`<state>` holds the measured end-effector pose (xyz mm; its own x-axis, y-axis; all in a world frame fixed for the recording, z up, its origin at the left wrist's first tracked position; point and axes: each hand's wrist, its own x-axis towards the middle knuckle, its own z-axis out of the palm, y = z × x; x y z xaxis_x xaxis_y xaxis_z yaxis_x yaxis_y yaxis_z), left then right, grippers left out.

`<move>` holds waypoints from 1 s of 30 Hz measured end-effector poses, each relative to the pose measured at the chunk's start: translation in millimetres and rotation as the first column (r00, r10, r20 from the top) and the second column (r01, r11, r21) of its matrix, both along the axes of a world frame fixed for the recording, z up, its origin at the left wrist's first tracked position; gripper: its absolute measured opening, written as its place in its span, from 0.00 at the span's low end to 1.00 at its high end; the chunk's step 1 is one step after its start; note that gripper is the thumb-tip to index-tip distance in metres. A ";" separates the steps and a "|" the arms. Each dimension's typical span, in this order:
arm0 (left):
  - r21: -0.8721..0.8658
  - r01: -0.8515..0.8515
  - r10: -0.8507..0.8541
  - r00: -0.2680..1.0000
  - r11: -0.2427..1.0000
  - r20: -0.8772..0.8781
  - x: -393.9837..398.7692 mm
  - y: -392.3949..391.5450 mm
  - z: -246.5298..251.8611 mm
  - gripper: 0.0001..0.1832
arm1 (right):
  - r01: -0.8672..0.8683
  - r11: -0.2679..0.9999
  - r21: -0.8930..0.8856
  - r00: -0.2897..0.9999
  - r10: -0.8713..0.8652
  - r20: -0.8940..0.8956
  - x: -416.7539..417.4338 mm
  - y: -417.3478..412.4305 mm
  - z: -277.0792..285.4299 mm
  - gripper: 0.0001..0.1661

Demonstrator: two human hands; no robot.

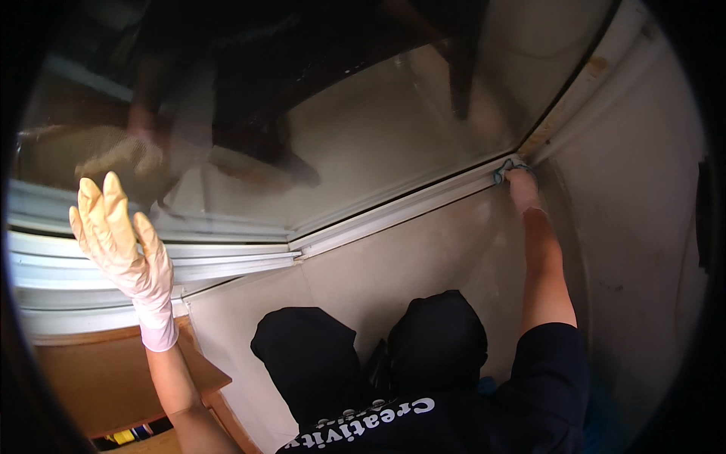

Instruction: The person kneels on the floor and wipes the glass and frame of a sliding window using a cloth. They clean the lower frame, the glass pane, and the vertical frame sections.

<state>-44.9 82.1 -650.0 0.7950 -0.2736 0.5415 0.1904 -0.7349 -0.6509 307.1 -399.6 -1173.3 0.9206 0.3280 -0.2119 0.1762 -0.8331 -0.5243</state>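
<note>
My left hand (125,249), in a thin pale latex-type glove, is raised in front of the glass pane (363,136) and white window frame (227,261), fingers apart and nothing in it. Whether its fingertips touch the glass I cannot tell. At the far right, my gloved right hand (522,184) is pressed into the corner where the lower window track (408,214) meets the side frame (573,113). A blue-edged cloth (500,171) is bunched under its fingers, mostly hidden by the hand.
Below the track runs a light wall surface (340,278), close to my dark-clad knees (437,340). A brown wooden cabinet (96,380) with items inside stands at lower left. A pale wall (635,227) bounds the right side. Dark reflections cover the glass.
</note>
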 end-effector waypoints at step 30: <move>-0.077 0.390 -0.395 0.916 0.918 -0.073 128.3 -124.2 -29.7 0.30 | 0.252 -0.845 0.472 0.764 -0.125 -0.632 -38.1 25.6 184.6 0.22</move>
<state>83.4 -42.1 -679.8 0.6741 -0.5426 0.5012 -0.1758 -0.7769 -0.6045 269.0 -374.1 -988.8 0.9122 -0.2822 -0.2972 0.2359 0.9546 -0.1821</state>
